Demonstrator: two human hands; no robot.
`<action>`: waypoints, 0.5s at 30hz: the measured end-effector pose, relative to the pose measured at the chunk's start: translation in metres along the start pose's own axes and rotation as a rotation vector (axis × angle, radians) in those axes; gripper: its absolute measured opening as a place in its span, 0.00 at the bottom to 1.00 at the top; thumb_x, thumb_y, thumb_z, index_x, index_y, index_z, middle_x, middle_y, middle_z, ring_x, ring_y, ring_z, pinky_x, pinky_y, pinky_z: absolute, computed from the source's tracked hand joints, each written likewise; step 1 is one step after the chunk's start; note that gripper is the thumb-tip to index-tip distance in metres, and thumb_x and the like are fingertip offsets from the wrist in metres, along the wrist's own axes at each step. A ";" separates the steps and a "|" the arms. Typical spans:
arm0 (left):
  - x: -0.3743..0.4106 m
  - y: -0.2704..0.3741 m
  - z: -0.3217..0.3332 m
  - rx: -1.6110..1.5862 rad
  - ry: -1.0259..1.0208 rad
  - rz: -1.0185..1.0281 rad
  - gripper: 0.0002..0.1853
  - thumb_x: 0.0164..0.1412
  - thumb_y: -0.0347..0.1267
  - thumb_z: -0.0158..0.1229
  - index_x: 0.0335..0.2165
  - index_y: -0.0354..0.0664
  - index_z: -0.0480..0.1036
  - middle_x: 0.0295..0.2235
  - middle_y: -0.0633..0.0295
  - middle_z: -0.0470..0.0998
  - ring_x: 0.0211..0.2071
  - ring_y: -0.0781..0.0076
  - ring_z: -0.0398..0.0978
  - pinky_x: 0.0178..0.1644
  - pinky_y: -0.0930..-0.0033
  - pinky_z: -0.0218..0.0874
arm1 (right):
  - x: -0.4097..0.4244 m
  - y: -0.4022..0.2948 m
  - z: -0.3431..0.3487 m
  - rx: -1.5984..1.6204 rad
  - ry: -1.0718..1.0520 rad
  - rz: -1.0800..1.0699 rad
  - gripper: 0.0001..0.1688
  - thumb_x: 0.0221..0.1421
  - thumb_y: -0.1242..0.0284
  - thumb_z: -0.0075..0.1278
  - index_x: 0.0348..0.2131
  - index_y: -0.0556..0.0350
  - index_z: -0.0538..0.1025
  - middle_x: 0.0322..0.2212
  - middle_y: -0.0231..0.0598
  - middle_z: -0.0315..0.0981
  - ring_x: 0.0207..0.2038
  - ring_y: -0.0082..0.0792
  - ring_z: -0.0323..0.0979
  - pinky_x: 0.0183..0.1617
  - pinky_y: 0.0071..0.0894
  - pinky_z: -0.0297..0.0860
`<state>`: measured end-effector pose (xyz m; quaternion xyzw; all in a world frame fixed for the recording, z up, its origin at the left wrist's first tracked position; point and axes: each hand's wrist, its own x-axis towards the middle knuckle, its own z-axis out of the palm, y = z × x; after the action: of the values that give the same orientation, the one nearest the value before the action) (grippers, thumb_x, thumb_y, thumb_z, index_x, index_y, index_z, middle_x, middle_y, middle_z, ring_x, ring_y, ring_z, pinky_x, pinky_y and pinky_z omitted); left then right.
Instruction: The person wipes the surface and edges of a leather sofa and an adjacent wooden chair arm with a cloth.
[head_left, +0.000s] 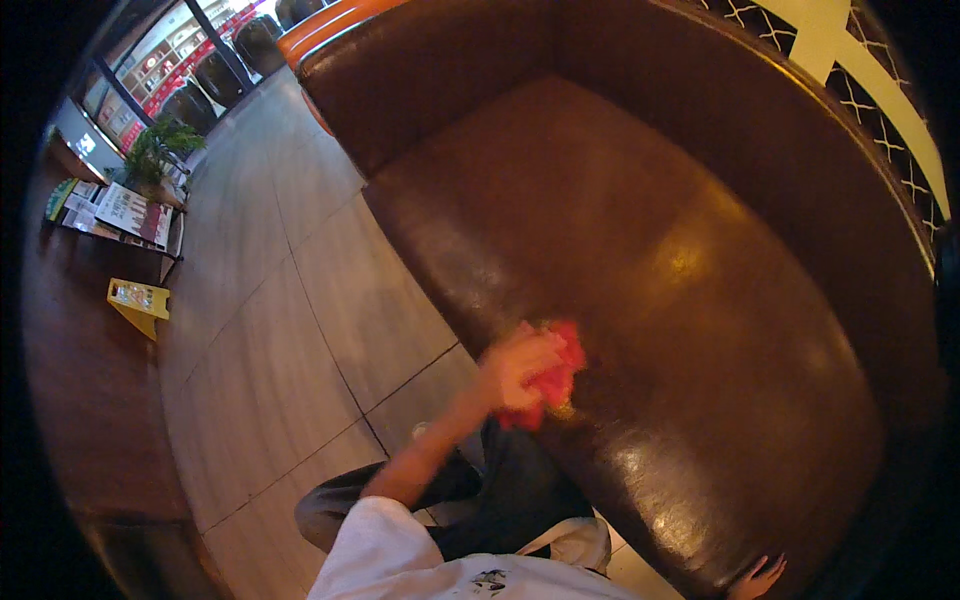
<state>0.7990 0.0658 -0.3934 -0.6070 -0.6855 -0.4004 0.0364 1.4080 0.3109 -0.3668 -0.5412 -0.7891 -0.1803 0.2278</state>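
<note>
My left hand (517, 367) grips a crumpled red cloth (561, 373), both blurred, at the near edge of a brown leather-look sofa seat (630, 247). The cloth shows on the far side of my fingers and below my palm. At the lower right, partly cut off by the frame, my right hand (759, 579) rests on the same seat with its fingers apart and nothing seen in it. The sofa's brown backrest (757, 142) curves along the right, and a side panel (427, 90) closes the far end.
Tiled floor (315, 300) runs along the left. A yellow floor sign (140, 301), a rack with printed sheets (131, 214) and a potted plant (157, 154) line its far side. Behind the backrest stands wire mesh (855, 97). My bent leg (517, 480) is against the sofa front.
</note>
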 end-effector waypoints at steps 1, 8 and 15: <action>0.003 -0.024 -0.022 -0.241 -0.010 -0.305 0.30 0.36 0.26 0.62 0.45 0.39 0.75 0.52 0.54 0.74 0.55 0.54 0.69 0.61 0.55 0.57 | -0.007 0.012 0.004 0.000 -0.022 0.015 0.30 0.63 0.55 0.47 0.53 0.60 0.71 0.50 0.60 0.67 0.51 0.59 0.67 0.55 0.52 0.65; -0.010 -0.211 -0.143 0.201 0.301 -0.464 0.27 0.40 0.27 0.59 0.46 0.44 0.73 0.51 0.57 0.74 0.54 0.55 0.70 0.65 0.46 0.46 | -0.042 0.076 0.049 -0.163 -0.070 -0.179 0.37 0.62 0.50 0.45 0.63 0.46 0.60 0.57 0.54 0.63 0.56 0.57 0.63 0.57 0.61 0.62; 0.004 -0.310 -0.174 0.296 0.374 -0.511 0.28 0.40 0.30 0.61 0.46 0.43 0.74 0.50 0.55 0.75 0.55 0.52 0.69 0.65 0.50 0.47 | -0.032 0.093 0.046 -0.214 -0.324 0.077 0.30 0.68 0.57 0.37 0.60 0.58 0.64 0.61 0.58 0.54 0.62 0.56 0.56 0.65 0.47 0.54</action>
<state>0.4549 -0.0161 -0.4299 -0.3202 -0.8473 -0.3973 0.1475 1.4978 0.3431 -0.4196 -0.6141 -0.7705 -0.1648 0.0456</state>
